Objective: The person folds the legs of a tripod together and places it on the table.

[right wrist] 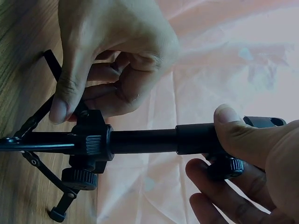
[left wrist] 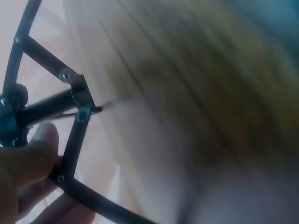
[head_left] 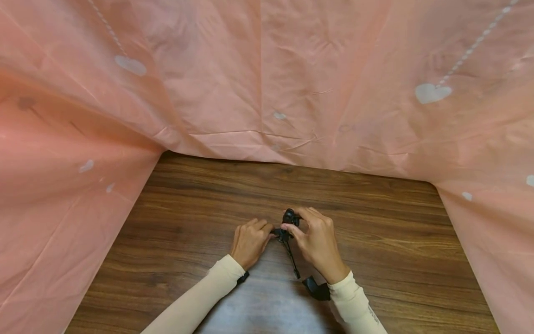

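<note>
A small black tripod (head_left: 282, 234) stands on the wooden table between the two hands, its legs spread and braced. My left hand (head_left: 250, 240) pinches one leg close to the collar, thumb on top and fingers curled beneath, as the right wrist view shows. Higher up, my right hand (head_left: 319, 237) grips the tripod's head, with the thumb along the centre column (right wrist: 145, 141) end and the fingers around a ridged knob (right wrist: 226, 168). A second knob (right wrist: 79, 179) sticks out from the collar. In the left wrist view a leg joint (left wrist: 81, 100) and braces show.
The brown wooden table (head_left: 200, 195) is bordered at the back and both sides by a pink curtain (head_left: 300, 93) with pale hearts. A black wrist mount (head_left: 315, 288) sits at the right cuff, close to a tripod leg.
</note>
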Action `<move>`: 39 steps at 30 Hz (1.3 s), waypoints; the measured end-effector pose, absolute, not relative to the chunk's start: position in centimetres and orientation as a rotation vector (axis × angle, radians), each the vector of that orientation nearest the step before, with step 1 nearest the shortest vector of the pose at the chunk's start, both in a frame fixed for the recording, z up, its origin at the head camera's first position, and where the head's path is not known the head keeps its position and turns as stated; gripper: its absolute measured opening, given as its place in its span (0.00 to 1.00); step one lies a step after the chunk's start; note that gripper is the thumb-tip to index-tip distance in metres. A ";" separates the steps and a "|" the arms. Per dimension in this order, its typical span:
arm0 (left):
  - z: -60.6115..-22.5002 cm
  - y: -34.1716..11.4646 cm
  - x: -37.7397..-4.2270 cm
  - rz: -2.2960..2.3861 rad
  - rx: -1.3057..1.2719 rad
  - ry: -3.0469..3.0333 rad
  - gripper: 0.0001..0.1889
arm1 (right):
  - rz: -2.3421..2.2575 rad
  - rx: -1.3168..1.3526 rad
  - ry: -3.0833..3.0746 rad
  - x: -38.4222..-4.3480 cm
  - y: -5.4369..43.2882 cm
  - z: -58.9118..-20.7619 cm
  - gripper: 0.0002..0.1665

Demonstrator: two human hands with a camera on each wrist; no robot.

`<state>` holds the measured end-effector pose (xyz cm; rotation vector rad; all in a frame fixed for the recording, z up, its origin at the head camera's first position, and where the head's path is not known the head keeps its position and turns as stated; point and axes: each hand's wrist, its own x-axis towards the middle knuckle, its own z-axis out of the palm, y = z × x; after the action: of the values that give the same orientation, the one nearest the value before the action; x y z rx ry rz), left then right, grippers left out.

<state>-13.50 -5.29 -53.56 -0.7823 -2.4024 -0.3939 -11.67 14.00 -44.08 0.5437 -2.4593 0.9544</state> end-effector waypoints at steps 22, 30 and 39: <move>-54.2 -4.9 -13.4 -0.502 -0.746 -2.318 0.10 | 0.929 0.538 -2.469 -11.5 14.2 -43.8 0.20; -54.2 -4.6 -13.5 -0.543 -0.731 -2.287 0.09 | 0.919 0.531 -2.474 -11.5 14.2 -43.7 0.19; -53.8 -4.2 -13.4 -0.633 -0.690 -2.314 0.08 | 0.913 0.506 -2.478 -11.5 14.3 -43.6 0.18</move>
<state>-13.40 -4.23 -53.76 -0.6904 -2.3144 -0.6326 -11.51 14.34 -43.60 0.5059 -2.4777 0.9131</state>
